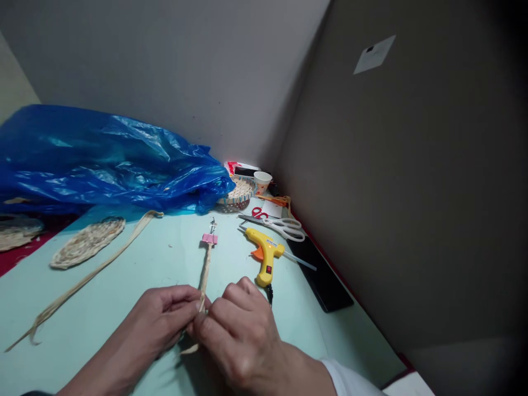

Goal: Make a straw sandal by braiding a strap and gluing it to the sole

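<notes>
A narrow braid of dry plant fibre point(205, 268) runs toward me from a pink binder clip point(210, 239), which grips its far end on the table. My left hand point(167, 316) pinches the braid's near part between thumb and fingers. Right against it, my right hand point(241, 330) is closed on the strands of the same braid, its knuckles facing up. A loose strand end pokes out below the hands. Both sets of fingertips partly hide the strands. To the left lies a long loose fibre strip point(88, 276).
A woven oval mat point(88, 243) and a big blue plastic bag point(103, 159) lie left. At right are a yellow glue gun point(264, 250), white-handled scissors point(284, 226) and a black tablet-like slab point(319, 275). Behind stand a round basket point(241, 191) and paper cup point(262, 181).
</notes>
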`<state>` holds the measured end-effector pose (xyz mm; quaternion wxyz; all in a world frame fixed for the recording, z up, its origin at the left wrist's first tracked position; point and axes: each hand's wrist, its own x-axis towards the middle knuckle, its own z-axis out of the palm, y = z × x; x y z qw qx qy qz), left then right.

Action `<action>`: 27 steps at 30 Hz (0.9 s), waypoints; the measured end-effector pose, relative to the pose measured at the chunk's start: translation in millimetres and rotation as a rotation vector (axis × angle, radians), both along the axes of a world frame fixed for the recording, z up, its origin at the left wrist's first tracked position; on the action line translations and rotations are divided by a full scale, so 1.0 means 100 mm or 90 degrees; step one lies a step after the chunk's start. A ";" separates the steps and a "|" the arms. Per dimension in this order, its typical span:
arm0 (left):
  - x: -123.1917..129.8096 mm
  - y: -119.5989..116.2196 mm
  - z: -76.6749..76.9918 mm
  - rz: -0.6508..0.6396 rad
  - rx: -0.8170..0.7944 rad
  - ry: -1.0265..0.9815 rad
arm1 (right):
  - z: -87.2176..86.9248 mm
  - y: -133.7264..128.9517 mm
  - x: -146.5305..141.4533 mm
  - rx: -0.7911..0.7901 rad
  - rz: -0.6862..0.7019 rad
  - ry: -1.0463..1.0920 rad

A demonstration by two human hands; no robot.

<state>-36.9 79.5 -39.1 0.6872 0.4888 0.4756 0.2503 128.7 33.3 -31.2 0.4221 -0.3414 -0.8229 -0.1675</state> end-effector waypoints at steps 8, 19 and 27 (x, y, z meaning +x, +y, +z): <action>0.00 -0.09 0.12 0.041 -0.039 -0.029 | -0.06 0.02 0.00 -0.016 0.108 -0.069; -0.06 -0.10 0.06 0.010 -0.039 -0.040 | 0.22 0.04 0.11 -0.901 0.109 0.340; -0.15 -0.12 -0.07 -0.006 -0.053 -0.111 | 0.07 0.16 0.09 -1.003 0.242 0.530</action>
